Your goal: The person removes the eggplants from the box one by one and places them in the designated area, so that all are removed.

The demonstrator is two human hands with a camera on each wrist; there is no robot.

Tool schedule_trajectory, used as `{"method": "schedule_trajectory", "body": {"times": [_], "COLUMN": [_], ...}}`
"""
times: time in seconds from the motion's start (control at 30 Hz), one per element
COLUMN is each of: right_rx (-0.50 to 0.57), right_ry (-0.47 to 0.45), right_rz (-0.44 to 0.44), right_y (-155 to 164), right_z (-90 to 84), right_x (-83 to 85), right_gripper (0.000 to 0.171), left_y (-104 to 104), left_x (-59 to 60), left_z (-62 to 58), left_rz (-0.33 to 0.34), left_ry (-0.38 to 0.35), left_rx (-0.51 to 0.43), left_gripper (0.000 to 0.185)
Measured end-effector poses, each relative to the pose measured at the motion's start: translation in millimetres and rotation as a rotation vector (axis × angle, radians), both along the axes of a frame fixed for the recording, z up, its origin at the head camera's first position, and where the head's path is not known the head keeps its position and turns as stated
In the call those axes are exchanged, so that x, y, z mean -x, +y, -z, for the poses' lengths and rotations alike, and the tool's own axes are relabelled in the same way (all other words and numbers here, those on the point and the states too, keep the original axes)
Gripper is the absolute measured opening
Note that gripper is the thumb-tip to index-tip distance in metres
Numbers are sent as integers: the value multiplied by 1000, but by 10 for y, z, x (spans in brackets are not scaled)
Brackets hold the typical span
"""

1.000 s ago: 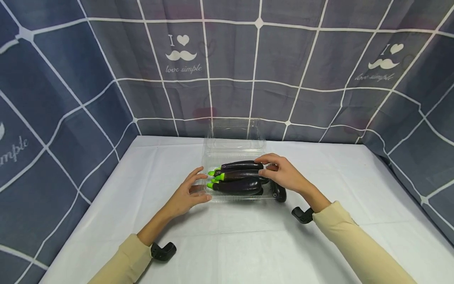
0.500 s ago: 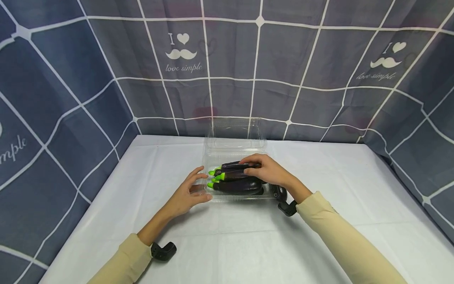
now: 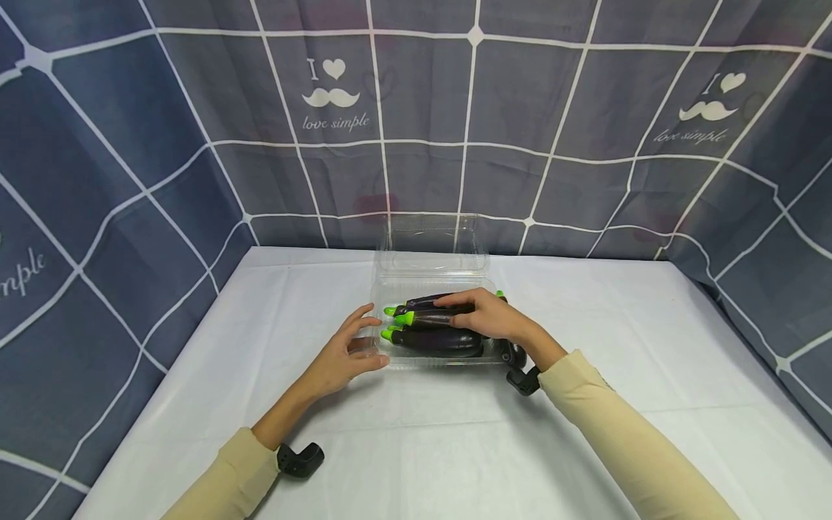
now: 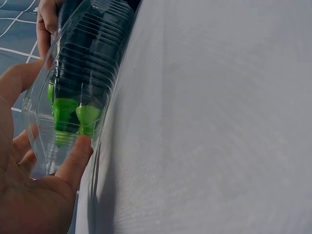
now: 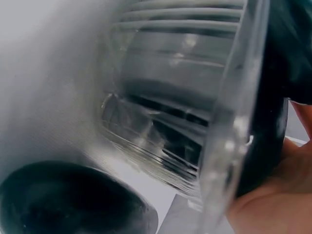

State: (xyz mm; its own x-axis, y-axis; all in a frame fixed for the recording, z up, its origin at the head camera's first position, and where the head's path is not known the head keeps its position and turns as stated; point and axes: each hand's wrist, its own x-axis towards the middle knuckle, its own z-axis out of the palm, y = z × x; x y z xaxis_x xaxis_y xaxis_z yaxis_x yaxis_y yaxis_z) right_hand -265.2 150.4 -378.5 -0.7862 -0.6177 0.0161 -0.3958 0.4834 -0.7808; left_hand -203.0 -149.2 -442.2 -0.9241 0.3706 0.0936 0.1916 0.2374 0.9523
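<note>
1. Centrally on the white surface point(image 3: 416, 448): a clear plastic container point(image 3: 432, 278) with its lid point(image 3: 434, 235) standing open at the back, against the checked blue curtain point(image 3: 162, 144).
2. Inside the container: dark purple eggplants point(image 3: 435, 339) lying side by side, green stem ends pointing left; one green tip showing on the right as well.
3. Left hand point(image 3: 344, 354): fingers spread and relaxed, touching the container's left end; in the left wrist view a fingertip point(image 4: 80, 148) pressed against the clear wall just below the green stems point(image 4: 73, 114).
4. Right hand point(image 3: 490, 318): laid over the upper eggplants, fingers curled round one of them point(image 3: 432, 318) near its middle.
5. Just outside the container's right end, by the right wrist: another dark eggplant point(image 3: 513, 354) lying on the surface, seen close and blurred in the right wrist view point(image 5: 68, 200).
6. Both forearms in beige sleeves point(image 3: 624, 440), each with a black wrist mount point(image 3: 299, 458).
</note>
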Motion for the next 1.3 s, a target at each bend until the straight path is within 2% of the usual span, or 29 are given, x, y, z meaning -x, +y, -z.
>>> {"method": "schedule_trajectory", "body": {"times": [0.5,0.87,1.3], "right_rx": [-4,-25,25], "right_ry": [-17,58,143], "right_rz": [-33,-44,-41], "right_y": [2,17,94], "right_z": [-17,-27,-24], "right_x": [15,-14,5], "right_gripper": [38,36,28], "left_y": [0,-2,-3], "left_x": [-8,-3,4], "left_z": [-24,-6,20], "left_rz": [1,10,8], "left_ry": [11,6,5], "left_rx": [-6,-17,-12], "left_gripper": [64,63,63]}}
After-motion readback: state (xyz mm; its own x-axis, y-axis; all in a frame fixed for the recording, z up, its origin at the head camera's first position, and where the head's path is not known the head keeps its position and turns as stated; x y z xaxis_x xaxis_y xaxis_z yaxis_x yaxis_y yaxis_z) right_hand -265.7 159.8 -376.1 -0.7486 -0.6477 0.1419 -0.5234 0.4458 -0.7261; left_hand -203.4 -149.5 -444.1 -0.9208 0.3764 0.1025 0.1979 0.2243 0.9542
